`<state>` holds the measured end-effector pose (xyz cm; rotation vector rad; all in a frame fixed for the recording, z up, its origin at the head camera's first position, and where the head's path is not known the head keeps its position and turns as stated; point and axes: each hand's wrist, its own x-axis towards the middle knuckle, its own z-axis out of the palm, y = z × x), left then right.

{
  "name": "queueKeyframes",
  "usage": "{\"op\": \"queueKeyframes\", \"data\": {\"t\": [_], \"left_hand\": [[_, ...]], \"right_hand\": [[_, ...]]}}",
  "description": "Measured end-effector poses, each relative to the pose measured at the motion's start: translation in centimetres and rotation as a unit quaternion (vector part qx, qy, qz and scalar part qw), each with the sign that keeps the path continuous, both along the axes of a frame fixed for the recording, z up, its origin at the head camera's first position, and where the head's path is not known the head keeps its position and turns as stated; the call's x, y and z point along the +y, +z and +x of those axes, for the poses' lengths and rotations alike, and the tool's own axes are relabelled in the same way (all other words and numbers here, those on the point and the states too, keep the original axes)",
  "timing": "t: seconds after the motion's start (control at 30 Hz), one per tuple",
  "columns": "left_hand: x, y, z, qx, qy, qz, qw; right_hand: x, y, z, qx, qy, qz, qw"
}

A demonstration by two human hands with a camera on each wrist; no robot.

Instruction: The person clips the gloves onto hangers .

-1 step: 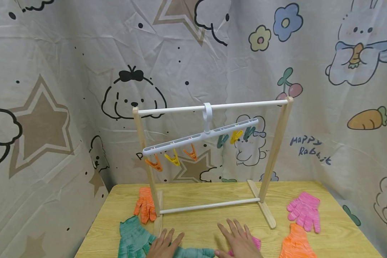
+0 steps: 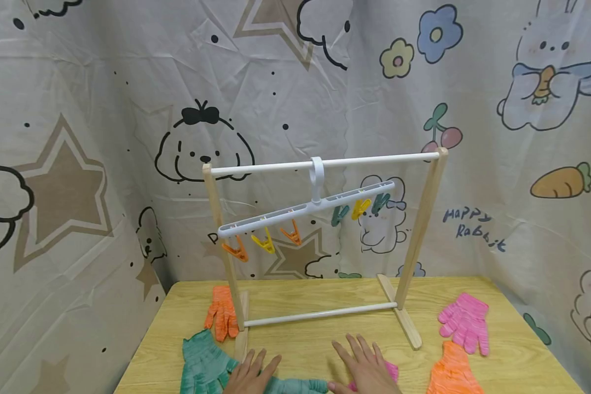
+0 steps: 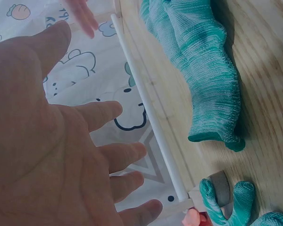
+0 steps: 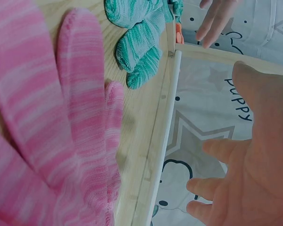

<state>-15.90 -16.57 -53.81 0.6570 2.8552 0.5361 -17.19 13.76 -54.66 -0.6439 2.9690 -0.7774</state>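
Observation:
My left hand (image 2: 254,374) is held with fingers spread above a green glove (image 2: 295,386) at the table's front. Another green glove (image 2: 203,358) lies to its left. My right hand (image 2: 366,366), fingers also spread, is over a pink glove (image 2: 392,370) that it partly hides. Neither hand grips anything. In the left wrist view, the palm (image 3: 52,155) shows bare beside a green glove (image 3: 207,84). The right wrist view has the pink glove (image 4: 80,113) large and close, apart from the bare palm (image 4: 269,155).
A wooden rack with a white top bar (image 2: 374,160) stands mid-table. From it hangs a tilted white hanger (image 2: 295,210) with orange, yellow and green clips. Orange gloves (image 2: 222,313) lie left and right, and a pink glove (image 2: 465,323) lies far right. A printed curtain (image 2: 295,98) stands behind.

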Motion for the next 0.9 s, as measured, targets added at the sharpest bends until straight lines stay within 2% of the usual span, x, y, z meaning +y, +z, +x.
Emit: {"op": "queueKeyframes", "data": {"t": [0.53, 0.63, 0.77, 0.9], "left_hand": [[-0.5, 0.1, 0.2, -0.037, 0.002, 0.015, 0.9992], [-0.6, 0.0, -0.2, -0.025, -0.004, 0.015, 0.9996], [-0.8, 0.0, -1.2, -0.022, 0.015, -0.001, 0.9996], [-0.9, 1.3, -1.4, -0.025, 0.055, 0.013, 0.9981]], "right_hand": [[0.2, 0.7, 0.2, 0.000, 0.010, -0.019, 1.000], [0.4, 0.8, 0.2, -0.001, 0.014, -0.021, 1.000], [1.0, 1.1, 0.0, -0.004, 0.014, -0.026, 1.000], [1.7, 1.6, -0.2, 0.011, 0.005, -0.027, 1.000]]}}
